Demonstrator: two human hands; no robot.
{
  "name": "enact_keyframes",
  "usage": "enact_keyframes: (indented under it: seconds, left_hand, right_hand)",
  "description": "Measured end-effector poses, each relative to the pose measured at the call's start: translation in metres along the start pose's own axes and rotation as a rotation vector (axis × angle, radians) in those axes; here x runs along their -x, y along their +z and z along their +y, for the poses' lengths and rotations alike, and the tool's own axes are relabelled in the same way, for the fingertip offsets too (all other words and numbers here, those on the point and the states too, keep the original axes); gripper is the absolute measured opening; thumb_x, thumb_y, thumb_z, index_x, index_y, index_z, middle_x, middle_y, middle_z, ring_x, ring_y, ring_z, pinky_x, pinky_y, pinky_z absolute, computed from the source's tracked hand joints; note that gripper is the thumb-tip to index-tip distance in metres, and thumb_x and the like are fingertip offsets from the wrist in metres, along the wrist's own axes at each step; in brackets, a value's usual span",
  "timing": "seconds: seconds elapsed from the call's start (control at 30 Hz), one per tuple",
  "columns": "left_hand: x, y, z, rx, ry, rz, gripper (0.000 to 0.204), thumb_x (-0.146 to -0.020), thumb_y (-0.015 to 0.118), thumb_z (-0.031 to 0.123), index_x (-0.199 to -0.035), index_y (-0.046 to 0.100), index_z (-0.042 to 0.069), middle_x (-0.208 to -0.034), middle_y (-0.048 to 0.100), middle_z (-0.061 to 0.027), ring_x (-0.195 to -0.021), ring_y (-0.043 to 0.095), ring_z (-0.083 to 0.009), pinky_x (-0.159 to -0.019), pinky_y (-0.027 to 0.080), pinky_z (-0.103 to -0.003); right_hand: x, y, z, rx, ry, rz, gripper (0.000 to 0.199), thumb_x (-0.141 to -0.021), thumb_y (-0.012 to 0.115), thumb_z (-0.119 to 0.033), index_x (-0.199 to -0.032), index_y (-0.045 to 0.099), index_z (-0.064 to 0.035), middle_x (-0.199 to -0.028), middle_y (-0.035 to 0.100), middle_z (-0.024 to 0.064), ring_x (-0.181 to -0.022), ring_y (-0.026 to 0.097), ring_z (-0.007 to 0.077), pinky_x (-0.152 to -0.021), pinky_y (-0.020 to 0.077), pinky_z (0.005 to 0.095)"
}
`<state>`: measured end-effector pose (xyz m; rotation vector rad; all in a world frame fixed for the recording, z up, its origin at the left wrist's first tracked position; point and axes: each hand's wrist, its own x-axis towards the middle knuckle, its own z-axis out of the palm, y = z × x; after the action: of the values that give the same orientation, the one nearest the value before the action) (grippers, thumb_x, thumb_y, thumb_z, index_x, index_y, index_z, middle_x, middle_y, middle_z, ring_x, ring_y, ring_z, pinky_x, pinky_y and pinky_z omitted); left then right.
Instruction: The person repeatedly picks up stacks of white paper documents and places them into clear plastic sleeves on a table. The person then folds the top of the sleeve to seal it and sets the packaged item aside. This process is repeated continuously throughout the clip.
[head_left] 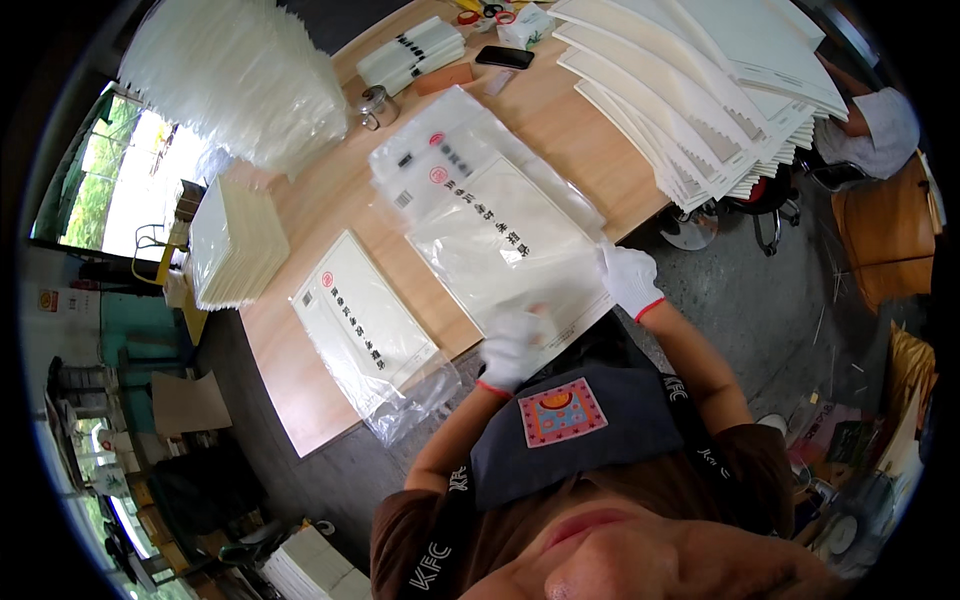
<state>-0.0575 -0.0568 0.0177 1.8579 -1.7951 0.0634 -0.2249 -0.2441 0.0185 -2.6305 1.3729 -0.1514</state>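
Both my hands wear white gloves with red cuffs. My left hand [512, 348] presses on the near edge of a white printed envelope [505, 245] that lies partly inside a clear plastic bag on the wooden table [330, 200]. My right hand [628, 278] grips the right near corner of the same envelope and bag. Under it lie more bagged envelopes [440, 150]. To the left, another bagged envelope [365, 325] lies flat with its bag mouth hanging over the table's edge.
A fanned stack of white envelopes [700, 90] fills the right end of the table. A pile of clear bags [235, 75] and a stack of envelopes [232, 245] sit at the left. A phone [504, 57], a small jar [377, 105] and tape rolls lie at the far side.
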Motion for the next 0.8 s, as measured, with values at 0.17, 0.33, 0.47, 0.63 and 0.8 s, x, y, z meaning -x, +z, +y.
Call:
enact_keyframes:
  seconds: [0.17, 0.33, 0.47, 0.63, 0.8]
  left_hand:
    - [0.057, -0.018, -0.047, 0.038, -0.572, 0.203, 0.019, -0.072, 0.067, 0.006, -0.073, 0.049, 0.008, -0.076, 0.054, -0.0088, -0.068, 0.054, -0.0253, -0.059, 0.044, -0.038]
    - [0.117, -0.047, -0.002, 0.844, -0.607, 0.22, 0.022, -0.074, 0.069, 0.006, -0.073, 0.047, 0.008, -0.066, 0.049, -0.0013, -0.056, 0.045, -0.0102, -0.052, 0.039, -0.025]
    - [0.099, -0.034, -0.013, 0.621, -0.656, 0.152, 0.021, -0.073, 0.067, 0.005, -0.073, 0.046, 0.008, -0.066, 0.049, -0.0001, -0.058, 0.045, -0.0093, -0.053, 0.039, -0.025]
    - [0.128, -0.023, -0.043, 0.77, -0.815, -0.388, 0.013, -0.08, 0.059, 0.005, -0.078, 0.046, 0.007, -0.072, 0.052, -0.0014, -0.07, 0.052, -0.0122, -0.062, 0.044, -0.028]
    - [0.133, 0.032, -0.072, 1.592, -1.22, -0.202, 0.054, -0.096, 0.041, 0.044, -0.136, 0.036, 0.008, -0.127, 0.051, -0.0128, -0.115, 0.052, -0.0253, -0.093, 0.043, -0.041]
  right_hand:
    - [0.044, -0.039, -0.016, 0.067, -0.209, -0.177, 0.019, -0.081, 0.053, -0.026, -0.086, 0.06, -0.0086, -0.065, 0.065, 0.0111, -0.06, 0.065, 0.0303, -0.057, 0.0514, 0.0433]
    - [0.095, -0.08, -0.012, 0.022, -0.185, -0.747, 0.033, -0.087, 0.041, -0.03, -0.083, 0.062, -0.0043, -0.086, 0.068, 0.0196, -0.072, 0.068, 0.0344, -0.064, 0.0525, 0.0495]
    - [0.082, -0.048, 0.006, 0.106, -0.569, -0.248, 0.019, -0.078, 0.053, -0.025, -0.071, 0.057, -0.008, -0.072, 0.063, 0.0128, -0.051, 0.061, 0.0278, -0.04, 0.0457, 0.0402]
    - [0.076, -0.068, 0.016, 0.084, -0.342, -0.777, 0.031, -0.085, 0.044, -0.033, -0.085, 0.063, -0.0076, -0.079, 0.064, 0.0175, -0.07, 0.065, 0.0325, -0.062, 0.0503, 0.0466]
    - [0.046, -0.006, 0.063, -0.352, -0.029, -0.428, 0.037, -0.092, 0.042, -0.042, -0.102, 0.058, -0.0097, -0.095, 0.063, 0.0214, -0.089, 0.061, 0.0346, -0.072, 0.0466, 0.047]
